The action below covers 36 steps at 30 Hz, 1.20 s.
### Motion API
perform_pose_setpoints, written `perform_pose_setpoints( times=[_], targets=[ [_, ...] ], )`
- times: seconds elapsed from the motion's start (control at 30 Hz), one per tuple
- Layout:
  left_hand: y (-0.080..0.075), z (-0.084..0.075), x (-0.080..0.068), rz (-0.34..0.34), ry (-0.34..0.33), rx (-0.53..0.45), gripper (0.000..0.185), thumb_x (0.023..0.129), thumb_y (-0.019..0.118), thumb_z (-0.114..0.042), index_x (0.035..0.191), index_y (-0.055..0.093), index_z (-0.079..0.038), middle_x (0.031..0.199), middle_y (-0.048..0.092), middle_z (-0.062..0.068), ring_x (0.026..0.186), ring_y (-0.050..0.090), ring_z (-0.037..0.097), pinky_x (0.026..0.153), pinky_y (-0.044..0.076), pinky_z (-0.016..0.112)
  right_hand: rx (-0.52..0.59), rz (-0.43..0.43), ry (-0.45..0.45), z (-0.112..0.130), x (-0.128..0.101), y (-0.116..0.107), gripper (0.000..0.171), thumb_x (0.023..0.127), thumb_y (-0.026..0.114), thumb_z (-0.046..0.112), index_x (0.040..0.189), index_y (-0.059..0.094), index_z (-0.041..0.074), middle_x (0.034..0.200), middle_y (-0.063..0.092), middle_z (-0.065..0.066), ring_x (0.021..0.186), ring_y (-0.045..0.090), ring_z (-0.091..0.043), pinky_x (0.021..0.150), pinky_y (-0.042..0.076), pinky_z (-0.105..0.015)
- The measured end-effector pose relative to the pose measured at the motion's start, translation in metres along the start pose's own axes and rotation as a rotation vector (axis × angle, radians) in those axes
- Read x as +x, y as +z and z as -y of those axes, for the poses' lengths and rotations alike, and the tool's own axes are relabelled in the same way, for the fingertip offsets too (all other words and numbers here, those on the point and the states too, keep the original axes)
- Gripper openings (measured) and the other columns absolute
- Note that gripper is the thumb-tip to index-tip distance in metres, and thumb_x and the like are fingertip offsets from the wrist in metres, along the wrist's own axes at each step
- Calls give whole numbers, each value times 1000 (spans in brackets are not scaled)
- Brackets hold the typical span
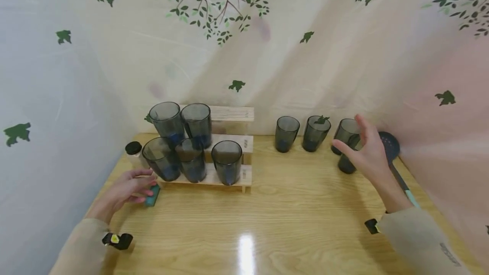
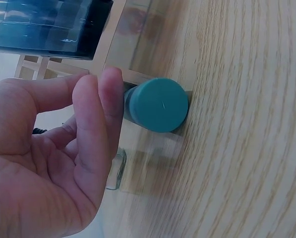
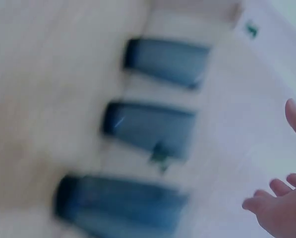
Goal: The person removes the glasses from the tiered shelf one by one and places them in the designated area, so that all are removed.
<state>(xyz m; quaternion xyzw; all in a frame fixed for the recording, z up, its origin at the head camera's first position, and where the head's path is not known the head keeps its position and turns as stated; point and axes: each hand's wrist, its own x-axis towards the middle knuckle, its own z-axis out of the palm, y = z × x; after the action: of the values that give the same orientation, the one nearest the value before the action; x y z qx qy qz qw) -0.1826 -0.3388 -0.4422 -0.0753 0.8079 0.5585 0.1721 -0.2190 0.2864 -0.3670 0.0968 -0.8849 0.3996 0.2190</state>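
Observation:
My left hand (image 1: 127,188) hovers at the left end of a stepped wooden rack (image 1: 247,173), fingers loosely bent and holding nothing. Close by its fingertips lies a teal object, whose round end (image 2: 161,105) faces the left wrist camera. Dark tinted glasses stand upright on the rack: two on a higher step, including one glass (image 1: 196,124), and three on the lowest, including the rightmost glass (image 1: 227,162). On the right, my right hand (image 1: 366,156) is raised with thumb and fingers spread. It partly covers a back glass (image 1: 345,130) and a nearer, smaller-looking glass (image 1: 347,165).
Two more tinted glasses, a left one (image 1: 286,134) and a middle one (image 1: 316,133), stand along the back wall. A dark skimmer (image 1: 390,145) with a pale green handle lies far right. A black-lidded jar (image 1: 133,148) stands left of the rack. Patterned cloth encloses the table (image 1: 290,215).

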Motion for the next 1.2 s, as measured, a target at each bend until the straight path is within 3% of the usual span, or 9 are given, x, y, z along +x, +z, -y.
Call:
perform_pose_setpoints(
  times=[0.27, 0.53, 0.67, 0.77, 0.9, 1.2],
  targets=[
    [-1, -4, 3, 4, -6, 2, 70, 93, 60, -43, 140, 33, 1, 120, 61, 14, 84, 66, 22, 64, 56, 34, 285, 232, -39, 76, 29, 32, 85, 84, 74, 31, 150, 20, 33, 152, 27, 7, 138, 27, -12, 110, 27, -40],
    [-2, -3, 4, 9, -3, 6, 72, 93, 58, -44, 142, 31, 1, 122, 59, 15, 85, 65, 21, 65, 56, 35, 476, 419, -68, 157, 53, 72, 83, 87, 72, 22, 151, 21, 15, 152, 30, -1, 138, 30, -19, 111, 27, -40],
    [-3, -3, 5, 9, -8, 3, 71, 93, 58, -45, 141, 31, 1, 122, 59, 15, 85, 65, 21, 65, 56, 35, 549, 503, -65, 172, 65, 108, 84, 85, 73, 30, 151, 22, 20, 150, 31, 5, 137, 31, -18, 110, 27, -38],
    [-3, -3, 4, 8, -15, 0, 71, 93, 59, -44, 141, 32, 1, 121, 60, 14, 85, 65, 21, 65, 56, 35, 562, 552, -72, 181, 72, 135, 88, 81, 75, 39, 150, 22, 26, 149, 31, 11, 136, 32, -14, 109, 29, -35],
    [-2, -4, 3, 0, -22, 4, 71, 92, 60, -44, 140, 33, 1, 118, 61, 13, 84, 66, 21, 65, 56, 35, 542, 594, -65, 199, 76, 167, 93, 77, 77, 46, 150, 24, 25, 149, 31, 12, 136, 33, -13, 108, 31, -34],
    [0, -2, 1, -2, -34, 5, 72, 92, 60, -45, 140, 33, 1, 120, 60, 14, 85, 65, 22, 66, 56, 36, 344, 603, 36, 215, 74, 216, 99, 73, 77, 53, 149, 26, 18, 150, 32, 3, 133, 38, -19, 102, 40, -36]
  ],
)
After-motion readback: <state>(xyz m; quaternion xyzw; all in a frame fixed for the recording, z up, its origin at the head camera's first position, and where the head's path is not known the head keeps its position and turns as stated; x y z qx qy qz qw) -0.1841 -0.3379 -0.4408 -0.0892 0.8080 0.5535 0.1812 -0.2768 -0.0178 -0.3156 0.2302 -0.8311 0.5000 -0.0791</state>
